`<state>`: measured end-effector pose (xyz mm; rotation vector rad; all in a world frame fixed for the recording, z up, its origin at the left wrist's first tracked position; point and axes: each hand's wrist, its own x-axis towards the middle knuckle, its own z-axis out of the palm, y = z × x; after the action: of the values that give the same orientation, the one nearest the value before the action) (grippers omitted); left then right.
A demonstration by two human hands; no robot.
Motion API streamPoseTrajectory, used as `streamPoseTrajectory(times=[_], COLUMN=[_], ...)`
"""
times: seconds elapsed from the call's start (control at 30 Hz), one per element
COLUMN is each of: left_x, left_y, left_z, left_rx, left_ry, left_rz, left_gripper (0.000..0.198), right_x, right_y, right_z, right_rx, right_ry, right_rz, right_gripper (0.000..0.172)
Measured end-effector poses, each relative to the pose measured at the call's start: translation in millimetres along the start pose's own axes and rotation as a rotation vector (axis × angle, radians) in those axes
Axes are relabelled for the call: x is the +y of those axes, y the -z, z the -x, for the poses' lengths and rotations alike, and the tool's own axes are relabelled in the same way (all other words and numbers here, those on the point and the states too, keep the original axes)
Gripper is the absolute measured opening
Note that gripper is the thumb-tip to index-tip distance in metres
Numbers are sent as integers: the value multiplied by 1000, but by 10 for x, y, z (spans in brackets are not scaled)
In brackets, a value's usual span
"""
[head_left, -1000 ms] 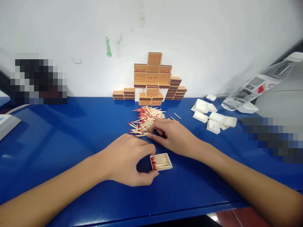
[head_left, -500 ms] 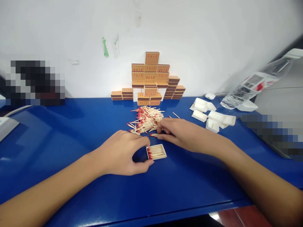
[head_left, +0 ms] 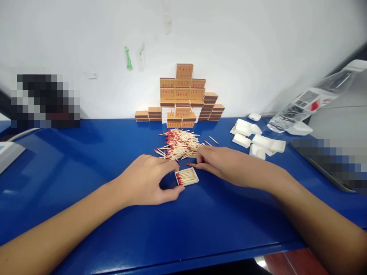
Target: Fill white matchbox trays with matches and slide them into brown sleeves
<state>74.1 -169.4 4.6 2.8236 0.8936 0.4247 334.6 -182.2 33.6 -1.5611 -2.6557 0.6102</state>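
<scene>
My left hand (head_left: pixel 149 179) grips a small white matchbox tray (head_left: pixel 195 180) by its left end, thumb on the near side and forefinger on the far side. Several red-tipped matches (head_left: pixel 186 177) lie side by side in the tray, heads to the left. Just beyond the tray's far right corner, my right hand (head_left: pixel 216 160) pinches a few matches (head_left: pixel 191 165), their red heads pointing left. A loose pile of matches (head_left: pixel 180 144) spreads over the blue table behind both hands. My right fingers partly hide its near right edge.
Orange matchboxes (head_left: pixel 182 94) stand stacked against the white wall. Empty white trays (head_left: pixel 241 140) are scattered at the right, close to a leaning clear plastic bottle (head_left: pixel 311 100). A white mouse-like object (head_left: pixel 254 117) sits near the wall. The blue table (head_left: pixel 218 229) ends at a front edge.
My left hand and the tray have shifted slightly away from me and to the left. My right hand has drawn a little to the right from the pile with matches pinched.
</scene>
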Motion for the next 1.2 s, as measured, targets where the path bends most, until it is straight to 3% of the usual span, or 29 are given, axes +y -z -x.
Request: streamPoseTrajectory(times=[0.57,0.93,1.07,1.2], left_x=[1,-5,1,-8], left_y=[-8,5,9,-3], left_z=[9,3,-3,-1], left_rx=[2,-5,-17,-22], left_ry=[9,19,33,33], left_rz=[6,4,3,3], left_gripper=[31,31,31,31], right_x=[3,21,-39,-153], right_y=[43,14,44,27], right_z=[20,14,39,42], right_rx=[-30,20,89,70], right_ry=[-4,21,70,142], right_rz=[6,27,-58,-148], right_gripper=[32,33,33,24])
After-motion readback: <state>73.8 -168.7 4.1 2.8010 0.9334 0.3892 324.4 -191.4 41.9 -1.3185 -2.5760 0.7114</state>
